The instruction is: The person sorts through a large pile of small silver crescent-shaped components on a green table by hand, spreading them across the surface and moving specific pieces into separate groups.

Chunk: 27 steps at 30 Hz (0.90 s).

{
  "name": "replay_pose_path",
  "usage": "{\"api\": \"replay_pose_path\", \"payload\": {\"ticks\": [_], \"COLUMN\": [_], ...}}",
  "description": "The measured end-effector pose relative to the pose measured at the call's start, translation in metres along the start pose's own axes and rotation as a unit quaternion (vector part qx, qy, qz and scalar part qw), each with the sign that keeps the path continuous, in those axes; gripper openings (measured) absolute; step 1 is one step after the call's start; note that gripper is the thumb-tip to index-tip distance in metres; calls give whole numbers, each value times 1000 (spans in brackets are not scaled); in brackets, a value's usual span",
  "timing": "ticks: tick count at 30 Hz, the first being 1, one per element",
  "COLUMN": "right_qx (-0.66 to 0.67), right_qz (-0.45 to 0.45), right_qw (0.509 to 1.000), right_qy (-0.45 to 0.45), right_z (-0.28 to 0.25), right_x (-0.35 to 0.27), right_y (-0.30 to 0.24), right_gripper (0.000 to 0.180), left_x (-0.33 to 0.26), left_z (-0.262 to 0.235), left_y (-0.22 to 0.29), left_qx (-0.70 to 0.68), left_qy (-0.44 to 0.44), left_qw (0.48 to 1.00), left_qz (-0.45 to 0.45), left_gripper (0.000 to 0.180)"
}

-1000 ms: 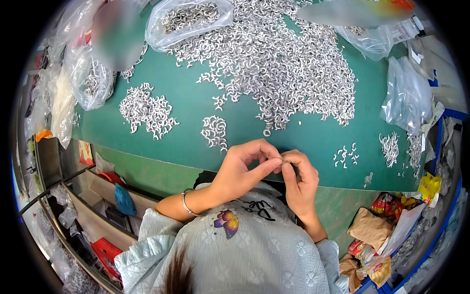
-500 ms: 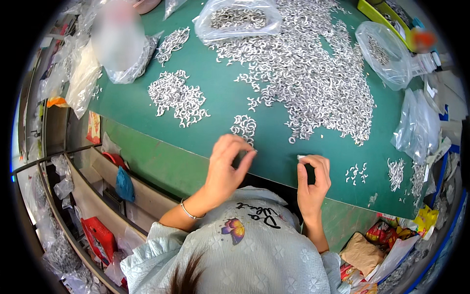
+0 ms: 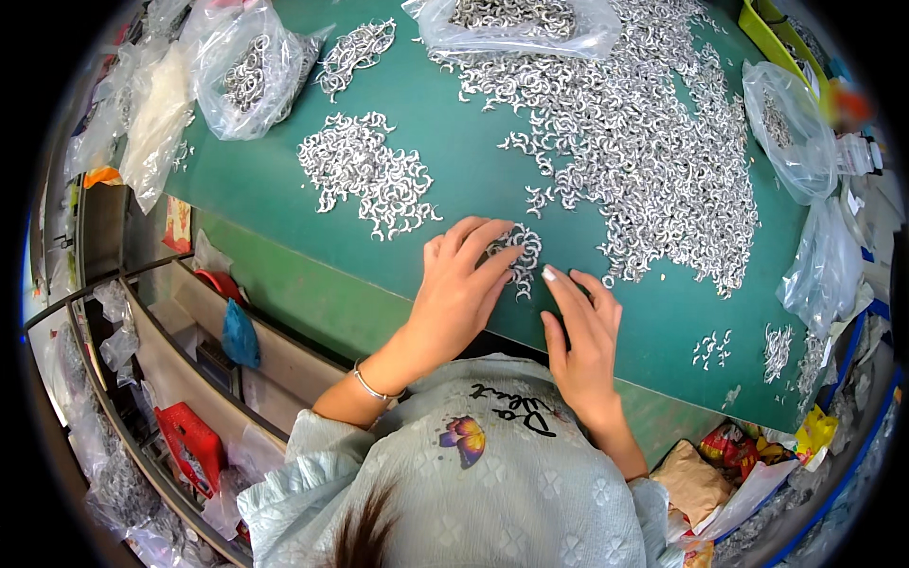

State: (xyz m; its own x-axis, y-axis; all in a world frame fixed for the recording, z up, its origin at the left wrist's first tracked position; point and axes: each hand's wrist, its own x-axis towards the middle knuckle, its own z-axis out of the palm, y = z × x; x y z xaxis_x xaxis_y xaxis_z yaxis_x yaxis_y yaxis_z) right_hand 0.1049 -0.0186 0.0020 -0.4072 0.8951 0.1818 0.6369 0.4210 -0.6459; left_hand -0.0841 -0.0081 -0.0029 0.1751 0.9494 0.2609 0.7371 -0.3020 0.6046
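Note:
A small pile of silvery crescent-shaped pieces [image 3: 526, 257] lies close to the near edge of the green table. My left hand [image 3: 462, 282], with a bracelet on its wrist, reaches over this pile; its fingers are apart and cover the pile's left part. Just to the pile's lower right, my right hand [image 3: 579, 327] has its fingers stretched out and spread, thumb apart, with nothing visible in it. Beyond my hands spreads a large heap of the same crescents [image 3: 653, 180]. To the left lies a medium heap [image 3: 365, 175].
Clear plastic bags of pieces stand at the back, one at the left [image 3: 248, 80] and one in the middle [image 3: 521, 38]. Another bag [image 3: 791, 123] lies at the right near a yellow-green bin [image 3: 781, 43]. Small groups of pieces [image 3: 712, 350] sit at the right edge. Open drawers [image 3: 284, 407] are below left.
My left hand has moved up and right onto the small pile and its fingers have spread. My right hand has come left toward it, opening from a pinch. The view has shifted slightly.

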Motion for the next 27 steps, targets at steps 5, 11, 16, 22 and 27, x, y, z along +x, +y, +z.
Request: {"api": "replay_pose_path", "payload": {"ticks": [5, 11, 16, 22, 27], "right_qx": [-40, -38, 6, -28, 31], "right_qz": [-4, 54, 67, 54, 78], "right_qw": [996, 991, 987, 992, 996], "right_qy": [-79, -120, -144, -114, -12], "right_z": [6, 7, 12, 25, 7], "right_x": [-5, -9, -7, 6, -3], "right_y": [-8, -19, -24, -26, -11], "right_gripper": [44, 59, 69, 76, 49], "left_x": [-6, -7, -11, -15, -26], "left_z": [-9, -7, -11, -15, -14], "left_y": [-14, -17, -24, -15, -16], "left_qx": [-25, -57, -58, -124, -131], "left_qy": [-12, -13, -12, -38, -81], "left_qw": [999, 998, 998, 991, 987], "left_qz": [-17, 16, 14, 31, 53], "left_gripper": [28, 28, 25, 24, 27]}}
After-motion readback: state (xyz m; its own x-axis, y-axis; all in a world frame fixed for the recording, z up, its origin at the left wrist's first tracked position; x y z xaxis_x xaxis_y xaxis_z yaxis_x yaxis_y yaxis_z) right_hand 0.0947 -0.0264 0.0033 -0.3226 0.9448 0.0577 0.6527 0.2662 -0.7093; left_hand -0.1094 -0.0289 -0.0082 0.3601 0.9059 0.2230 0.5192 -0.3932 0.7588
